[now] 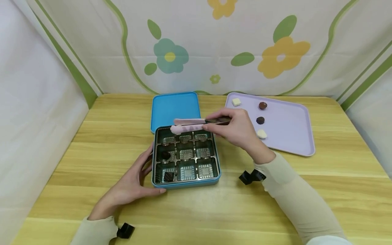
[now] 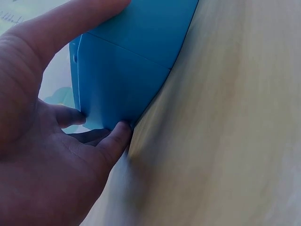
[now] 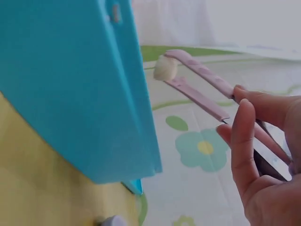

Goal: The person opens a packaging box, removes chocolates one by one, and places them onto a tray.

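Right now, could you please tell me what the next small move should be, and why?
Probably lower the tongs, letting the pale piece down into the back-left compartment. The right hand holds them above it, what shows of that compartment looks bare, the two compartments in front hold dark pieces, and the left hand grips the near-left corner of the blue tin.

A square blue tin (image 1: 190, 185) sits on the pale wooden bench (image 1: 92, 163), with a square blue lid (image 1: 174, 108) at twelve o'clock. At two o'clock is a flat purple tray (image 1: 289, 126) with four brown and white sweets (image 1: 260, 120). Inside the tin, two dark sweets (image 1: 168, 176) sit at nine and seven.
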Tool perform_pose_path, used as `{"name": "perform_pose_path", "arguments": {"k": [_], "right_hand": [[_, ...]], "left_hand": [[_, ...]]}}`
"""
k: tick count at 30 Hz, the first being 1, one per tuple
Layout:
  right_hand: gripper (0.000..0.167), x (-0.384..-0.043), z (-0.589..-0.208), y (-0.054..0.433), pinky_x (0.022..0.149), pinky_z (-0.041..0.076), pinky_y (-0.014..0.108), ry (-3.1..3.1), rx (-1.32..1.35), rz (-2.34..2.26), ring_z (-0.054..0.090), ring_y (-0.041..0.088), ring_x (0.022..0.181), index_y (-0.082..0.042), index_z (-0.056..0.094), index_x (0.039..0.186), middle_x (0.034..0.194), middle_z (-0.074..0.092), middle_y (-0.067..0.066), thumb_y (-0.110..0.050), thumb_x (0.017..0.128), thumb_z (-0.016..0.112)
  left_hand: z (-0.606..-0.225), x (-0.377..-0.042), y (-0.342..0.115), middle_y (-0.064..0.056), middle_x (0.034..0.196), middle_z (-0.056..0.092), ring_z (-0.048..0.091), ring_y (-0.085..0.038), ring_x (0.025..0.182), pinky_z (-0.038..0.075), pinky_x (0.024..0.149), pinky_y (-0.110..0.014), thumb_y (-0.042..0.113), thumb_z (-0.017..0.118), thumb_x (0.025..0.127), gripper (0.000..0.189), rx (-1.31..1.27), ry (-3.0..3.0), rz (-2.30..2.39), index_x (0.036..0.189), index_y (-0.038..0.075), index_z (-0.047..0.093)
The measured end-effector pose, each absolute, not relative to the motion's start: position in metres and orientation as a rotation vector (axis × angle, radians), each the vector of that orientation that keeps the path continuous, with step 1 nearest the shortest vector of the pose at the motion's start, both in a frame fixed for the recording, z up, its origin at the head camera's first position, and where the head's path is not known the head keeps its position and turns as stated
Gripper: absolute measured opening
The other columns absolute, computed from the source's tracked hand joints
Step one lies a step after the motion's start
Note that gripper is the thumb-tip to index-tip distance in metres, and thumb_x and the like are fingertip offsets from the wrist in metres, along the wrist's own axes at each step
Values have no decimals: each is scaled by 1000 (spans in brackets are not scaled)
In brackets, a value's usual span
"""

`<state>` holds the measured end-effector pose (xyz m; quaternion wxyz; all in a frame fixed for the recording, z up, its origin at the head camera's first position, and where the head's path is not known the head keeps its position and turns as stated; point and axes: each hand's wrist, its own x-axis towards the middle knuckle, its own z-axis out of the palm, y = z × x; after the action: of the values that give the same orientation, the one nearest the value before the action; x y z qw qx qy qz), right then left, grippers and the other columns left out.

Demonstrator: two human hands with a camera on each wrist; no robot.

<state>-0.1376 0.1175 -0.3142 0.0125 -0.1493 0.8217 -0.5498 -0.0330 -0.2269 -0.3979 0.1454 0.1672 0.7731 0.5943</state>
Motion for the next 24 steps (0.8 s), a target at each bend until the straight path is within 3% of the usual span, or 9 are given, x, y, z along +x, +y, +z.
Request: {"name": "perform_pose_path", "arguments": {"k": [3, 12, 24], "right_hand": [[25, -131, -320, 127, 65, 65, 28, 2487, -380, -1793, 73, 14, 71, -9, 84, 110, 97, 80, 5, -19, 88, 91], [27, -117, -333, 138, 65, 63, 26, 2213, -379, -2031, 68, 15, 67, 5, 79, 115, 100, 80, 4, -4, 90, 86], [22, -113, -340, 178, 58, 60, 21, 2245, -291, -2174, 65, 11, 65, 6, 80, 111, 99, 81, 1, -1, 91, 85]], "left_hand": [[-398, -32, -228, -11, 181, 9, 18, -44, 165, 29, 120, -5, 5, 97, 75, 140, 491, 2226, 1709, 175, 33, 4], [-399, -26, -234, -14, 180, 13, 21, -43, 163, 31, 120, -6, 1, 97, 74, 139, 514, 2234, 1730, 175, 29, 5], [-401, -29, -233, -11, 181, 10, 17, -40, 165, 29, 121, -5, 2, 97, 75, 140, 537, 2226, 1719, 175, 32, 4]]}}
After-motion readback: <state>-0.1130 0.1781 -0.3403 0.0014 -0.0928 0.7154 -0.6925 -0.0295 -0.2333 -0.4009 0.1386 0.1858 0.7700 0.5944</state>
